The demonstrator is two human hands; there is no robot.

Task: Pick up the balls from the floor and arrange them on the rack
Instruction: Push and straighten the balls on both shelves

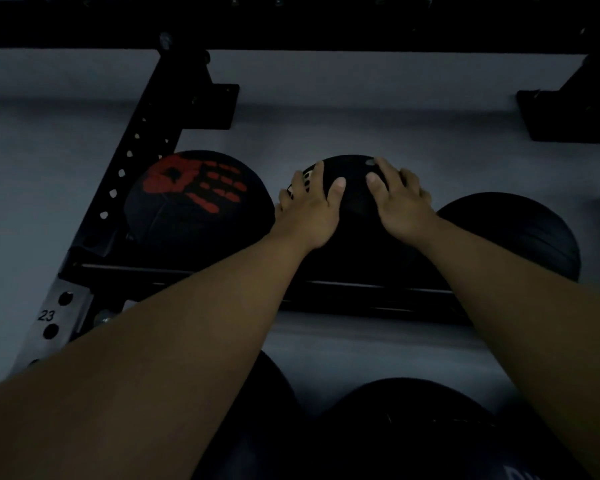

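A black ball (355, 199) sits in the middle of the rack's shelf rails (354, 289). My left hand (309, 206) lies on its left top and my right hand (400, 199) on its right top, fingers spread over the surface. To its left rests a black ball with a red handprint (198, 202). To its right is another black ball (513, 230). The scene is dim.
A black rack upright with holes (132, 157) slants at the left, marked 23 lower down. A dark crossbar (291, 26) runs along the top. Two more dark balls (395, 431) lie on a lower level at the bottom. A grey wall is behind.
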